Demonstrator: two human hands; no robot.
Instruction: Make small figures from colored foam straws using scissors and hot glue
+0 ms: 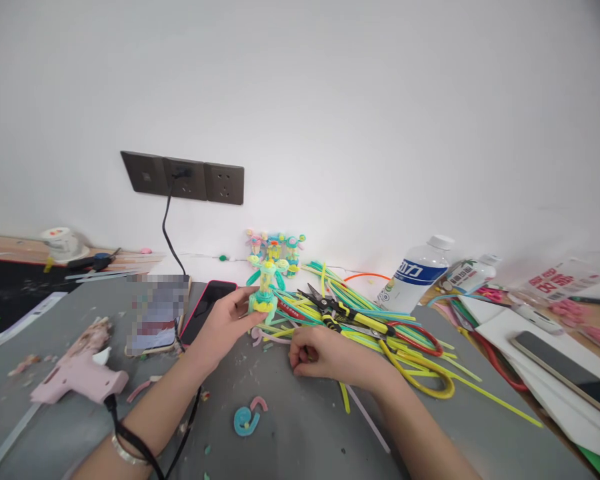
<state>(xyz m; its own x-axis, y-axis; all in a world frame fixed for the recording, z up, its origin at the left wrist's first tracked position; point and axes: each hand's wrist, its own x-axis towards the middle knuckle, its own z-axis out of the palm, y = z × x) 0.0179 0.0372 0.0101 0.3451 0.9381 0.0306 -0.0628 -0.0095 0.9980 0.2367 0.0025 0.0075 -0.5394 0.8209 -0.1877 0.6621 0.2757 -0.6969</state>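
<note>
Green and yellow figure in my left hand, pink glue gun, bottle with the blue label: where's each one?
Green and yellow figure point(266, 283): head view, on its middle.
Pink glue gun point(83, 381): head view, on its body.
Bottle point(415, 273): head view, on its blue label.

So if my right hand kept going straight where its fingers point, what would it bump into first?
Probably your left wrist. Your right hand points across the grey mat towards it, though it might pass above or below; depth is hard to judge.
</note>
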